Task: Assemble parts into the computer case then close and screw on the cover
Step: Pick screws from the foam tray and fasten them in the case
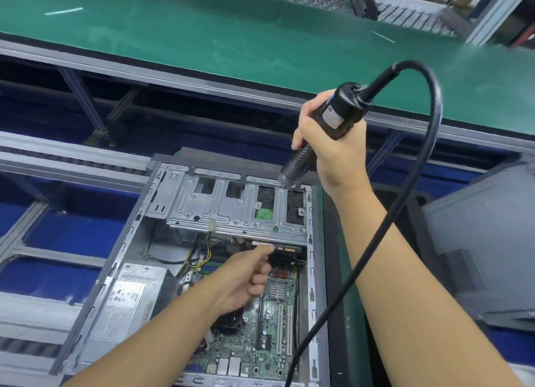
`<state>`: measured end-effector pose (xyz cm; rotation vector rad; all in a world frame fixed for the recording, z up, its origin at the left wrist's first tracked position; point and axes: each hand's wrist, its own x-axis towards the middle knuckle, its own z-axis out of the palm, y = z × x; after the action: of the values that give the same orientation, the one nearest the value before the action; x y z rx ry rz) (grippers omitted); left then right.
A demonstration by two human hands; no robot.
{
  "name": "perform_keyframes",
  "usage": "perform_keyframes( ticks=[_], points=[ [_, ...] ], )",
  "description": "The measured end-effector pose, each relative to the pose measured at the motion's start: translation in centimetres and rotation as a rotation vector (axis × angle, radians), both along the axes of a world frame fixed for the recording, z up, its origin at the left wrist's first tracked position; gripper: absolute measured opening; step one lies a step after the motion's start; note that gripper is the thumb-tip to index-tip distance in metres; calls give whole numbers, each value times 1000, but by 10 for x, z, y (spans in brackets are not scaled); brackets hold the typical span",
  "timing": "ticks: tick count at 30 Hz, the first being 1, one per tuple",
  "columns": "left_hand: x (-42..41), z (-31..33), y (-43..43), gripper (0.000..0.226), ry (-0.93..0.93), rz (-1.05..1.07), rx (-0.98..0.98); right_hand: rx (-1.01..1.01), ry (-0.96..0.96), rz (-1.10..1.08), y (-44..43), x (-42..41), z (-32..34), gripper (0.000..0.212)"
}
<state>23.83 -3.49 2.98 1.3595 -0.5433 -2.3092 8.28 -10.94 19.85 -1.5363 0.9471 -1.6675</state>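
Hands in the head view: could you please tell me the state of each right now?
Left hand: fingers curled, holding nothing visible.
Right hand: closed around the electric screwdriver.

We are looking through a single wide-angle camera worn on the person's head, and it is facing forward and steeply downward. It is hovering close over the open grey sheet-metal computer case (pixel 311 259), which is filling the lower middle of the frame with its far end pointing up the picture. The bare left forearm (pixel 139 346) and bare right forearm (pixel 405 285) are entering from the bottom edge, so we are sharing the person's own standpoint. Farther off, the long green-topped worktop (pixel 202 39) is slanting across the upper frame, dropping toward the right.
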Motion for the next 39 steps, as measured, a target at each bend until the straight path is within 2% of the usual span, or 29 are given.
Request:
perform_keyframes(
  ticks=[1, 6, 9, 14, 19, 21, 23, 30, 35, 39],
  points=[
    [-1, 2, 2, 27, -32, -74, -45, 3, -19, 2, 6, -4, -1, 36],
    [-25, 35, 8, 28, -134, -291, -368, -3, -106, -42, 44, -41, -7, 38],
    [-53, 55, 7, 30, -188, -339, -587, 14, -189, -125, 78, -75, -11, 24],
    [-123, 62, 16, 20, -246, -472, -729, 41, -167, -298, 139, -134, -30, 24],
    [-192, 32, 22, 14, -467, -1026, -961, 122, -169, -444, 191, -176, -68, 29],
    [-215, 14, 23, 17, -630, -1329, -1073, 150, -193, -482, 206, -185, -84, 28],
    [-234, -8, 25, 18, -780, -1524, -1184, 172, -210, -506, 217, -192, -97, 29],
    [-276, -86, 33, 24, -874, -1810, -1337, 179, -214, -571, 226, -212, -127, 33],
    [-284, -128, 39, 27, -1067, -1805, -1297, 180, -234, -552, 222, -223, -139, 29],
    [-285, -149, 43, 33, -1099, -1842, -1246, 201, -259, -546, 220, -225, -144, 32]
  ],
)
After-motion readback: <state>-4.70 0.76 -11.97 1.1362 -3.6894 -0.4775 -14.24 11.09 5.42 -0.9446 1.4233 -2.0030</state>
